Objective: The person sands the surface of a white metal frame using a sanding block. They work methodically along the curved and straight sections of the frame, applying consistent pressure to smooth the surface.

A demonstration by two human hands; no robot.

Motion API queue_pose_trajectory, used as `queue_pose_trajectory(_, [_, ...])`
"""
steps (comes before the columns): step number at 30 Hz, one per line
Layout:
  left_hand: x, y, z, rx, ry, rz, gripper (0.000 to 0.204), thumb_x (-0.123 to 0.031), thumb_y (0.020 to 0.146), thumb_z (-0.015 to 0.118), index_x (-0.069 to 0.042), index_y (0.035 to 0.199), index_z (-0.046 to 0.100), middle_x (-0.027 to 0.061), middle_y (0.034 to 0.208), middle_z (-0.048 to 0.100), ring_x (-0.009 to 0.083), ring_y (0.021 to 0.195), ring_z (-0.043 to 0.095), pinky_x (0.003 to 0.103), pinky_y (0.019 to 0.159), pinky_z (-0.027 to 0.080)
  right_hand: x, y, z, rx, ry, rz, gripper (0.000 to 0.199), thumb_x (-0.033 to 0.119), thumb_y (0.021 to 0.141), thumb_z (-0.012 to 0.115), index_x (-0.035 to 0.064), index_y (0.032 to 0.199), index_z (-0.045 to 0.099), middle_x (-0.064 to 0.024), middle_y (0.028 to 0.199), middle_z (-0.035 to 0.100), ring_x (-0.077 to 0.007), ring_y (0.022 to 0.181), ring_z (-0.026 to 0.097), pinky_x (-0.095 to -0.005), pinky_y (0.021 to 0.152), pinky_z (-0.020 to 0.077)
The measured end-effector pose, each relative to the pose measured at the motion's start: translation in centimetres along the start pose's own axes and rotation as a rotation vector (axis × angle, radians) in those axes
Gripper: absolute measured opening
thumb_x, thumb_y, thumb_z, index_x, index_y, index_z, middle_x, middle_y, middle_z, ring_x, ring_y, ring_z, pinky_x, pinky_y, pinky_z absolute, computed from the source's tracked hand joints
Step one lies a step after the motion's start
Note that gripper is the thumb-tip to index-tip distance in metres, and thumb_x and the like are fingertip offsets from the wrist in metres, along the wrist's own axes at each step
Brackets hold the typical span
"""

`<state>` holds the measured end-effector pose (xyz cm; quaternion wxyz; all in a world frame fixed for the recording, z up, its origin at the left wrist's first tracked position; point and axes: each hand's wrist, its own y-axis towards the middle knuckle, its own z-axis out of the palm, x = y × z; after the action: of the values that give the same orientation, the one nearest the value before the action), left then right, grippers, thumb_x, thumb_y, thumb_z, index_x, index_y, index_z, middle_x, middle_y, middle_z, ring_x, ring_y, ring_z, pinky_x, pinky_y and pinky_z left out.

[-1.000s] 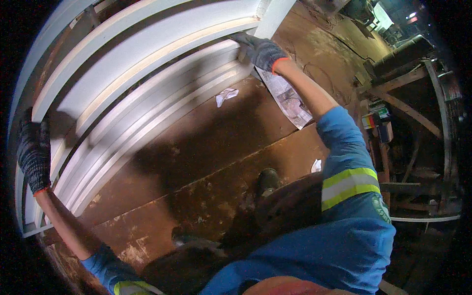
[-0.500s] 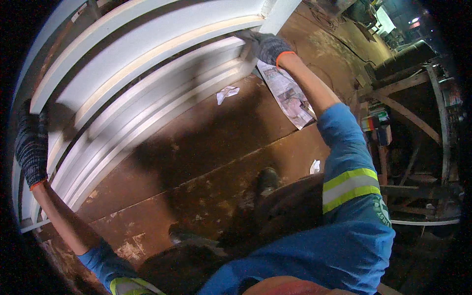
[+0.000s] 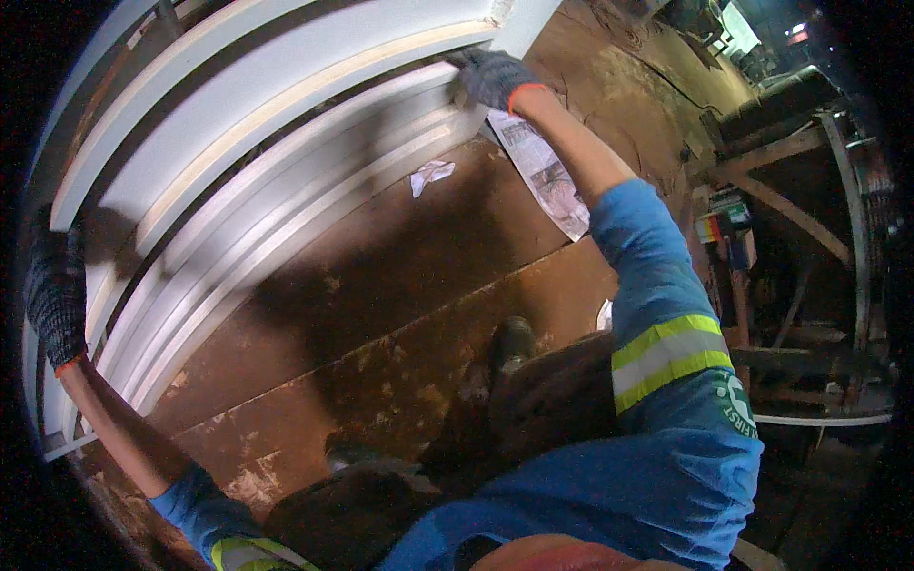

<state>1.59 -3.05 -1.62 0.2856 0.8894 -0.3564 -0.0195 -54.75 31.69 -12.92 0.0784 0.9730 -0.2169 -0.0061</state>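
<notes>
A long white frame with stepped rails curves across the upper left, bent by the lens. My right hand, in a dark knit glove with an orange cuff, is closed over the frame's right end, fingers bent round its top edge. At the far left, my left hand, gloved alike, reaches up between the white rails at the other end. Its fingers are in shadow and partly behind a rail, so their grip cannot be made out. Behind the frame stands another white panel with a pale strip along its edge.
Newspaper lies on the stained brown floor below my right forearm, with a crumpled white scrap nearby. A wooden stand is at the right, small boxes beside it. My shoe shows at lower centre.
The whole view has shifted slightly, so hands, frame and newspaper sit a little further left. Both hands keep their places against the white rails.
</notes>
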Motion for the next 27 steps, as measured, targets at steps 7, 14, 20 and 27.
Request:
queue_pose_trajectory(7, [0.2, -0.4, -0.7, -0.17, 0.186, 0.142, 0.046, -0.032, 0.09, 0.059, -0.016, 0.131, 0.048, 0.0105, 0.101, 0.065, 0.0262, 0.089, 0.064, 0.037, 0.081, 0.05, 4.3, -4.1, -3.8, 0.102, 0.06, 0.038, 0.054, 0.03, 0.087, 0.047, 0.0305, 0.14, 0.037, -0.0158, 0.125, 0.056, -0.0396, 0.111, 0.054, -0.0436, 0.099, 0.0404])
queue_pose_trajectory(14, [-0.8, -0.1, -0.4, -0.264, 0.183, 0.257, 0.042, -0.028, 0.089, 0.06, -0.016, 0.128, 0.051, 0.0117, 0.1, 0.065, 0.0292, 0.088, 0.063, 0.038, 0.082, 0.049, 0.1, -0.3, 0.4, 0.109, 0.0, 0.036, 0.052, 0.031, 0.085, 0.046, 0.0237, 0.137, 0.04, -0.0192, 0.125, 0.054, -0.0411, 0.11, 0.054, -0.045, 0.097, 0.042])
queue_pose_trajectory(20, [0.4, -0.8, -0.2, -0.131, 0.117, 0.129, 0.045, -0.026, 0.088, 0.062, -0.017, 0.13, 0.049, 0.0111, 0.094, 0.066, 0.027, 0.085, 0.064, 0.038, 0.078, 0.05, 3.2, -3.2, -3.0, 0.082, 0.069, 0.12, 0.054, 0.038, 0.081, 0.046, 0.0332, 0.135, 0.042, -0.0171, 0.128, 0.053, -0.0407, 0.109, 0.055, -0.0449, 0.097, 0.0426])
queue_pose_trajectory(27, [-1.6, -1.1, -1.4, -0.164, 0.015, 0.091, 0.044, -0.023, 0.088, 0.062, -0.016, 0.13, 0.049, 0.0119, 0.093, 0.066, 0.0266, 0.084, 0.064, 0.038, 0.075, 0.05, 6.1, -3.6, -4.1, 0.137, 0.08, 0.095, 0.048, 0.032, 0.087, 0.045, 0.0285, 0.135, 0.044, -0.0224, 0.12, 0.056, -0.0428, 0.106, 0.056, -0.0456, 0.095, 0.0432])
